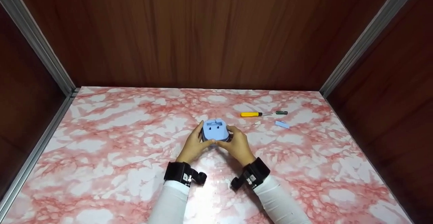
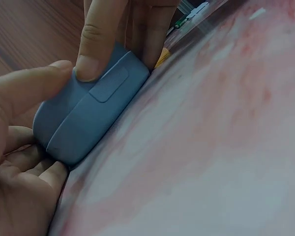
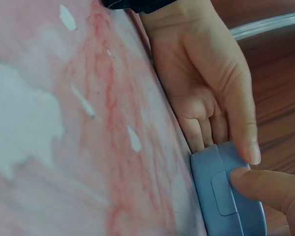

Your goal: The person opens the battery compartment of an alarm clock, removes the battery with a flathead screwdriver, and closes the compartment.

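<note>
Dark wood-grain panels, grey metal rails, red-and-white marbled tabletop.

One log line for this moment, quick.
left hand: holds blue case | right hand: holds blue case | yellow screwdriver: on table, unheld | small blue piece: on table, unheld

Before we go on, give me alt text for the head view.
A person's left hand and right hand grip a rounded blue case between them. Farther to the right, on a red-and-white marbled tabletop, lie a yellow-handled screwdriver, a small dark-green item and a small blue piece.
</note>
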The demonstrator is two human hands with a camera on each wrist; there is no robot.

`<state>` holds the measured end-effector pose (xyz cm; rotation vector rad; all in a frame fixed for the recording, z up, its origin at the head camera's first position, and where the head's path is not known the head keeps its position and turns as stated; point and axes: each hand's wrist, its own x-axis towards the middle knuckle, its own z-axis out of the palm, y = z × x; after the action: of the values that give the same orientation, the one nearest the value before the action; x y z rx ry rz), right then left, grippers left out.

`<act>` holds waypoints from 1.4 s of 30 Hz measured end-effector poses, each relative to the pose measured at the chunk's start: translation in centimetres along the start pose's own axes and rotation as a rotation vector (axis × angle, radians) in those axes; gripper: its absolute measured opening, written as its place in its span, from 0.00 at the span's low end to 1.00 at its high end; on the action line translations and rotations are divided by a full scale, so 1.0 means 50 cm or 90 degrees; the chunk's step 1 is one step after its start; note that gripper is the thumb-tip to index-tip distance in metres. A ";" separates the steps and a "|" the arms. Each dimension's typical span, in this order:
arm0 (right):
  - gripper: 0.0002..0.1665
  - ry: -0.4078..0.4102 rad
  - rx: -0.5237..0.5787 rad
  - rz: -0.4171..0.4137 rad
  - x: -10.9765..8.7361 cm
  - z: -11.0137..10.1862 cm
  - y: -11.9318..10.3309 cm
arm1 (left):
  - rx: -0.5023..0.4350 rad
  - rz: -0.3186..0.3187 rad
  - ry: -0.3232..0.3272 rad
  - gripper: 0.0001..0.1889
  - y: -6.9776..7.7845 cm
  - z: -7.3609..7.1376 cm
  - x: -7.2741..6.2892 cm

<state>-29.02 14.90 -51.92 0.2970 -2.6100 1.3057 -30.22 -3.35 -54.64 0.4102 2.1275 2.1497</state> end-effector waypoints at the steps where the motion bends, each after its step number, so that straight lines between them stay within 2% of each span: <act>1: 0.40 -0.007 0.006 -0.001 0.001 0.000 0.001 | 0.007 -0.001 0.003 0.50 0.000 -0.001 -0.001; 7: 0.37 -0.070 0.090 0.033 0.008 -0.015 0.013 | 0.023 -0.003 0.022 0.49 -0.007 -0.004 -0.004; 13: 0.35 -0.143 0.232 0.146 0.018 -0.046 0.029 | 0.024 -0.015 0.036 0.48 -0.012 -0.005 -0.011; 17: 0.33 -0.160 0.243 0.171 0.029 -0.075 0.048 | 0.020 -0.009 0.035 0.48 -0.014 -0.003 -0.009; 19: 0.30 -0.157 0.215 0.150 0.036 -0.093 0.060 | 0.019 -0.008 0.035 0.48 -0.015 -0.003 -0.006; 21: 0.27 -0.143 0.146 0.104 0.045 -0.113 0.073 | 0.014 -0.010 0.033 0.48 -0.006 -0.003 -0.009; 25: 0.20 -0.097 0.005 -0.033 0.065 -0.161 0.106 | 0.026 -0.021 0.029 0.48 0.000 -0.004 -0.009; 27: 0.17 -0.075 -0.049 -0.057 0.074 -0.187 0.120 | 0.034 -0.029 0.031 0.48 0.003 -0.004 -0.009; 28: 0.16 -0.067 -0.077 -0.069 0.077 -0.200 0.128 | 0.037 -0.031 0.033 0.49 -0.005 -0.004 -0.005; 32: 0.14 -0.030 -0.196 -0.081 0.087 -0.248 0.155 | 0.036 -0.033 0.033 0.49 -0.005 -0.002 -0.002; 34: 0.13 -0.006 -0.256 -0.103 0.092 -0.267 0.172 | 0.030 -0.033 0.029 0.49 -0.004 0.000 -0.001; 37: 0.11 0.003 -0.300 -0.116 0.099 -0.291 0.194 | 0.031 -0.041 0.025 0.49 -0.003 0.002 0.000; 40: 0.08 -0.008 -0.327 -0.134 0.105 -0.307 0.208 | 0.032 -0.043 0.022 0.49 -0.001 0.002 0.001; 42: 0.09 -0.020 -0.343 -0.127 0.109 -0.313 0.211 | 0.034 -0.036 0.022 0.49 0.000 0.001 0.003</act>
<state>-35.60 33.25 -49.30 0.4661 -2.7427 0.5086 -30.34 -3.26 -54.63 0.3147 2.1917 2.0887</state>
